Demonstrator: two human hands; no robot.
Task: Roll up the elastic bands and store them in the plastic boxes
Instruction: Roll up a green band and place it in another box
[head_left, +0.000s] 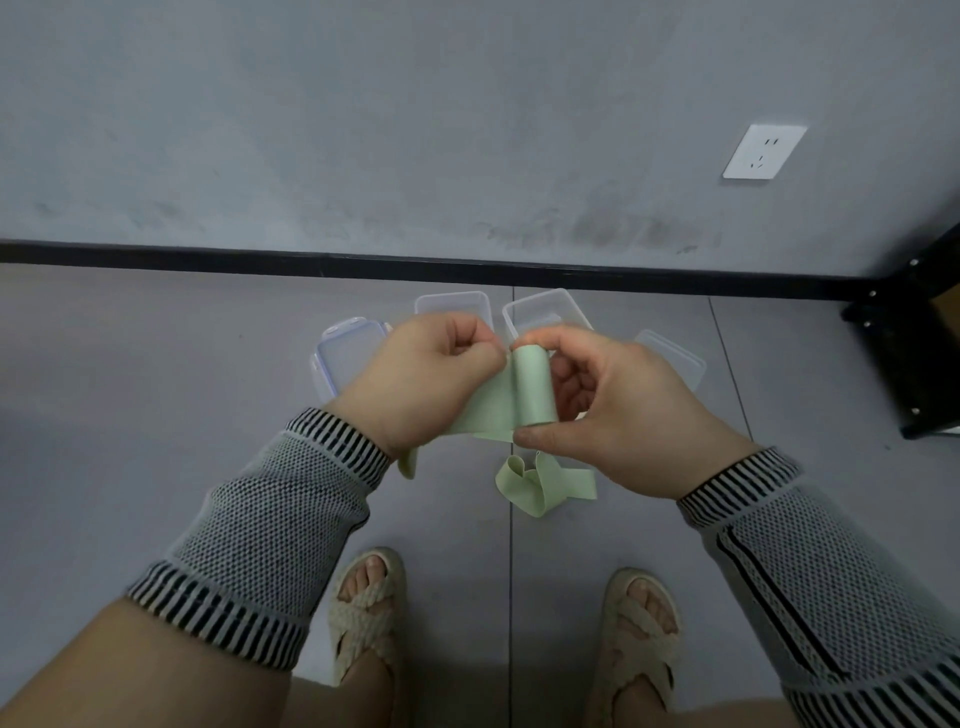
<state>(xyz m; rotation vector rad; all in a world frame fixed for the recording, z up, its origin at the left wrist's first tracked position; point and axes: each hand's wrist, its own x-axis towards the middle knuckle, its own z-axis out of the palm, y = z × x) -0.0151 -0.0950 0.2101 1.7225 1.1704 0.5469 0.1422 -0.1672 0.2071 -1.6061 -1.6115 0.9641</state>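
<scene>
Pale green elastic band (532, 387), half rolled: right hand (613, 410) pinching roll ends to keep it tight, left hand (431, 374) gripping loose strip taut; open plastic boxes (540, 312) waiting beyond.

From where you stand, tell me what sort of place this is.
Probably a plain indoor room, perhaps an office or workroom: grey tiled floor, a painted wall with a wall socket above a black skirting strip, and a black metal frame in the corner.

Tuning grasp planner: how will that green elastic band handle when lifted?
Likely floppy: the green elastic band has its loose tail crumpled in folds on the floor. Probably light. The rolled part may unroll without the right hand pinching it.
</scene>
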